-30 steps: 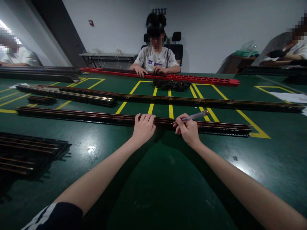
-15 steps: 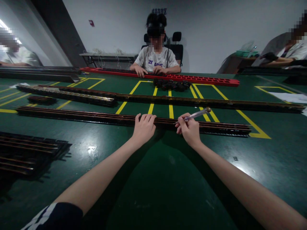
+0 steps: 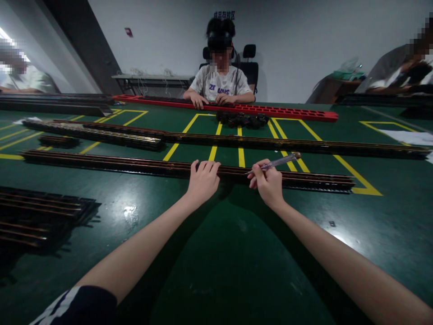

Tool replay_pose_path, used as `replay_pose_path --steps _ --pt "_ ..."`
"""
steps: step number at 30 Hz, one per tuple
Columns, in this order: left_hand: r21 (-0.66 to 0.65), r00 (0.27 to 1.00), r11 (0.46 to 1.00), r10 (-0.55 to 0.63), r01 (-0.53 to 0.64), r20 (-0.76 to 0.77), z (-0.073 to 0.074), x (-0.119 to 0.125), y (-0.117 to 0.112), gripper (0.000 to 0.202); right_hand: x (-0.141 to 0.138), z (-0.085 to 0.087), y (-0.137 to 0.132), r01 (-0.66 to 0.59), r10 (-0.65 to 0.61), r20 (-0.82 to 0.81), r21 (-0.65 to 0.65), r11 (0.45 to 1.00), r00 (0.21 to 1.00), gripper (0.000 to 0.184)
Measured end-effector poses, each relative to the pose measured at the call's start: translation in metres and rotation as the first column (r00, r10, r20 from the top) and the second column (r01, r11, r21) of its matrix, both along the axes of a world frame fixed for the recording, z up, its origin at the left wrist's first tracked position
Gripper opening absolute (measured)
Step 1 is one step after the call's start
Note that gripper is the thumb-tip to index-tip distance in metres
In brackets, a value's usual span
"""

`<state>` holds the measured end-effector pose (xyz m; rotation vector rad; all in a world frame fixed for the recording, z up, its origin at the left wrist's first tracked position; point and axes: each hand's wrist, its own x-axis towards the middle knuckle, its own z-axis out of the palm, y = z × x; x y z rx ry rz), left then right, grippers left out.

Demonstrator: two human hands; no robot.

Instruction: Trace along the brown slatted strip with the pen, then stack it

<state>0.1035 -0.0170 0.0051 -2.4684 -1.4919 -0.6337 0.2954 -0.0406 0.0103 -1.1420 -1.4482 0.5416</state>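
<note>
In front of you, a long, narrow black rail (image 3: pixel 233 173) lies flat across the table (image 3: pixel 243 253), its right end slightly nearer you, with copper-coloured lines running lengthwise. You hold a slim, clear-handled tool (image 3: pixel 279 161) aslant over it, brownish butt raised to the right, thin tip down-left at the rail; contact is unclear.

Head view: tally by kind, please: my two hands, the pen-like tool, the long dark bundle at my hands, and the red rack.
Hands (left hand, right hand): 2
Pen-like tool: 1
Long dark bundle: 1
Red rack: 1
Total: 5
</note>
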Motion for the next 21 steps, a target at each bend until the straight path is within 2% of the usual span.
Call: replay_pose_path --steps 21 --pt "0.022 1.0 1.0 -0.004 0.004 -0.014 -0.0027 -0.0005 0.0007 0.041 -0.0006 -0.0001 0.0011 -0.041 0.041 0.023 -0.009 0.999 0.999 0.03"
